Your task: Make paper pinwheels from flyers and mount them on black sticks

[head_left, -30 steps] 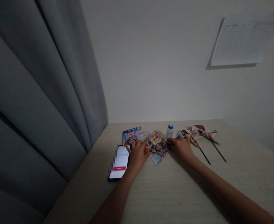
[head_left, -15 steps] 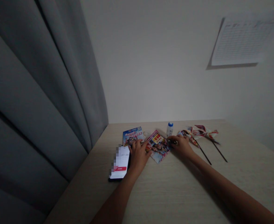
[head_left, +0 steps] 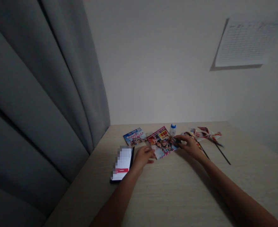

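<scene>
A colourful printed leaflet (head_left: 164,145) with a yellow price patch is tilted over the middle of the table. My right hand (head_left: 188,145) is closed on the leaflet's right edge; a small dark item shows at those fingertips, too unclear to name. At the leaflet's lower left edge is my left hand (head_left: 143,157), fingers stretched and apart, the tips close against the paper. Beside my left wrist lies a phone (head_left: 123,164) with its screen lit. A second, blue leaflet (head_left: 134,136) rests behind the phone.
Behind the held leaflet stands a small clear bottle with a blue cap (head_left: 173,129). Two paper pinwheels (head_left: 206,134) on dark sticks lie to the right. A grey curtain (head_left: 82,94) hangs along the table's left edge, and a written sheet (head_left: 245,44) is on the wall.
The leaflet has turned and risen at its right side with my right hand, which moved slightly right. My left hand has come off the leaflets, moving down and right.
</scene>
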Motion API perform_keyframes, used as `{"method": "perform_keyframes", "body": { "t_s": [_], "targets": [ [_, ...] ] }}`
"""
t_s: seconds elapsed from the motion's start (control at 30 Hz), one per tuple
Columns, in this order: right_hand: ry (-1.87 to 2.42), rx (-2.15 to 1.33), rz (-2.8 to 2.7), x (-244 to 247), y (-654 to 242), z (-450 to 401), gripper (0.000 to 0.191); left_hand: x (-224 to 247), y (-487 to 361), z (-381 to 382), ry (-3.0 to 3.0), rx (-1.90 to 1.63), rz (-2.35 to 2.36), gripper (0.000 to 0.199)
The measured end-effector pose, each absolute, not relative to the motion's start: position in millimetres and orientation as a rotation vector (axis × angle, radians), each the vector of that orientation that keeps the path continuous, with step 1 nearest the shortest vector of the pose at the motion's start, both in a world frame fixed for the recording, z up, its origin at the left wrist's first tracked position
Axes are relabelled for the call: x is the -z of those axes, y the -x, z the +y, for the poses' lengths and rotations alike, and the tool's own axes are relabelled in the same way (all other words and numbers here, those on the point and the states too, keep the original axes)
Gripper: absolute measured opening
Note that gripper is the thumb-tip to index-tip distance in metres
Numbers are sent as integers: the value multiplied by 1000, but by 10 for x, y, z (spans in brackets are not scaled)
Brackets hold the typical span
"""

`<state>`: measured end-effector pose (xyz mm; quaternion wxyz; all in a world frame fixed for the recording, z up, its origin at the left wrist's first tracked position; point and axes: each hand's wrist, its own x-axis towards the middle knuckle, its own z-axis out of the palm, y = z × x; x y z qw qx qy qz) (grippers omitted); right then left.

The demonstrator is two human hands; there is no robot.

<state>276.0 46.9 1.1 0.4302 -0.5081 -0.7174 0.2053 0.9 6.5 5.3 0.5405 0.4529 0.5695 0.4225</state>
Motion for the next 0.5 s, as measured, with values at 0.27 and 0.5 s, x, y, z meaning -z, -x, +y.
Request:
{"method": "perform_keyframes", "body": {
  "t_s": [0.27,0.5],
  "targets": [
    [1266,-440,-1786,45,-2741,494,36,-72,-50,38,-1087,-866,1317,25],
    [1512,-229,-1816,13,-2700,451,36,-108,-85,9,-1023,-894,1330,16]
  ]
}}
